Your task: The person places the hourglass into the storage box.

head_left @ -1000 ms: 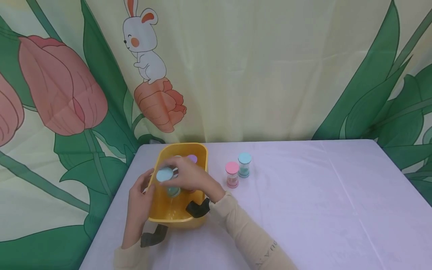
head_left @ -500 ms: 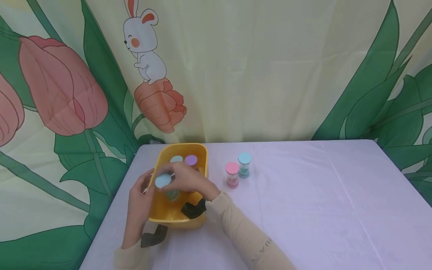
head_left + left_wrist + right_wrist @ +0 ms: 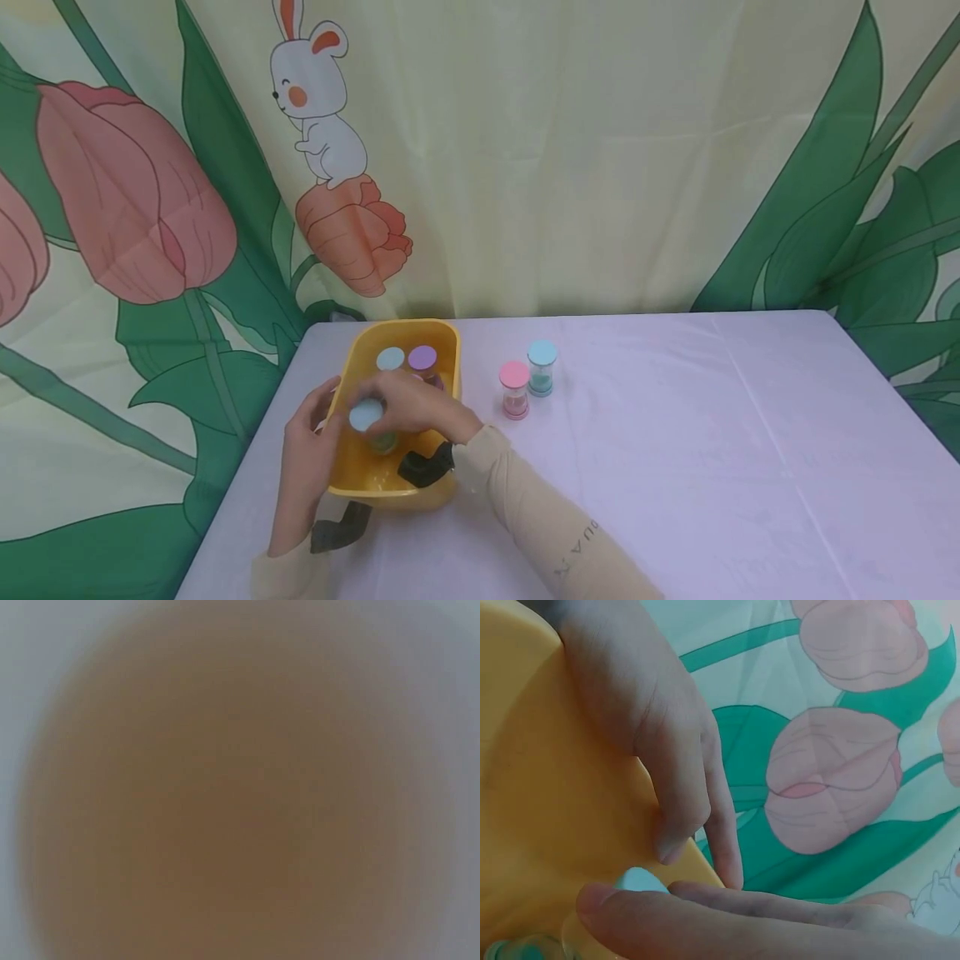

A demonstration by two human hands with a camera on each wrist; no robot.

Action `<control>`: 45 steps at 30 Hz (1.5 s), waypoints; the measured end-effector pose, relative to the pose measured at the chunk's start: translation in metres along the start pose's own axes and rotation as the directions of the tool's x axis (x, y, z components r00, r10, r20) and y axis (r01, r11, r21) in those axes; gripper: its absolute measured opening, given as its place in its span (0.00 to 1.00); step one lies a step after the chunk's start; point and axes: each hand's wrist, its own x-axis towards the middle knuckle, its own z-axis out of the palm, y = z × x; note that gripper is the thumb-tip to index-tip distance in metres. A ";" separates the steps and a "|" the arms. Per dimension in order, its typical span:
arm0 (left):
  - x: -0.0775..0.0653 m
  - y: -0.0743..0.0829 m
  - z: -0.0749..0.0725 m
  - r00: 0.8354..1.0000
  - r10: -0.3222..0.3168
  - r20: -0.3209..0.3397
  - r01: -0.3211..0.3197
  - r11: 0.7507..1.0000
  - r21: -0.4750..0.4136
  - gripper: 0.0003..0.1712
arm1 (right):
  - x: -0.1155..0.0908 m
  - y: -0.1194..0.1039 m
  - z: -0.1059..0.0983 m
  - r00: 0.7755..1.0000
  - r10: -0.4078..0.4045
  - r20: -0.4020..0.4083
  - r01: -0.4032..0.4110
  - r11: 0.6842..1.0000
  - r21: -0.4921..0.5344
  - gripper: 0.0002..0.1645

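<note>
The right hand [image 3: 414,403] narrowly pinched a blue-topped timer [image 3: 365,416], while the left hand [image 3: 310,446] gripped the yellow tub [image 3: 363,473] by its side.

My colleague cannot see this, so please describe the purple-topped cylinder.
Find the yellow bin on the table. Inside, near its far end, beyond the right hand, is the purple-topped cylinder. Its purple lid distinguishes it from the blue-topped cylinder at its left.
</note>
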 end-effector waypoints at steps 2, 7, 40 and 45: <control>0.000 0.000 0.000 1.000 -0.001 0.000 0.001 1.000 -0.002 0.27 | 0.000 0.000 0.001 1.000 -0.002 0.007 0.002 1.000 -0.012 0.26; 0.000 -0.001 0.000 1.000 0.001 -0.004 -0.001 1.000 0.002 0.27 | 0.002 0.000 0.002 1.000 -0.011 0.013 0.012 0.999 -0.050 0.25; -0.001 0.000 0.000 1.000 0.010 -0.008 -0.010 1.000 0.023 0.26 | -0.001 -0.004 0.000 0.999 0.015 0.042 -0.013 0.999 -0.040 0.25; 0.000 -0.002 -0.001 1.000 0.011 -0.006 -0.011 0.999 0.052 0.26 | -0.004 -0.011 -0.006 0.998 0.060 0.032 -0.060 0.998 -0.003 0.25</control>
